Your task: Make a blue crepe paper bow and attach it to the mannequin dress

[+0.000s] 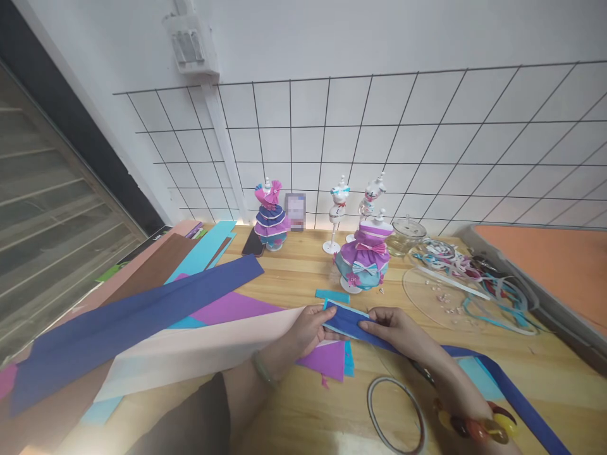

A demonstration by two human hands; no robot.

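A dark blue crepe paper strip (348, 321) with light blue edging is stretched between my two hands above the table. My left hand (310, 328) pinches its left end between thumb and fingers. A short way along it, my right hand (393, 325) is closed on the strip too, the thumb lying on top. From there the strip's long tail (509, 382) passes behind my right forearm and drops toward the lower right corner. Under my left hand lie purple paper (327, 361) and light blue pieces. A small light blue piece (332, 295) rests just beyond the strip.
Long coloured paper sheets (142, 316) cover the table's left side. Behind my hands stand a mini dress form in a purple dress (365, 253), another dressed form (271, 218) and two bare ones. A tape roll (370, 404) lies nearby; ribbons (474, 278) and a glass pot (408, 235) sit right.
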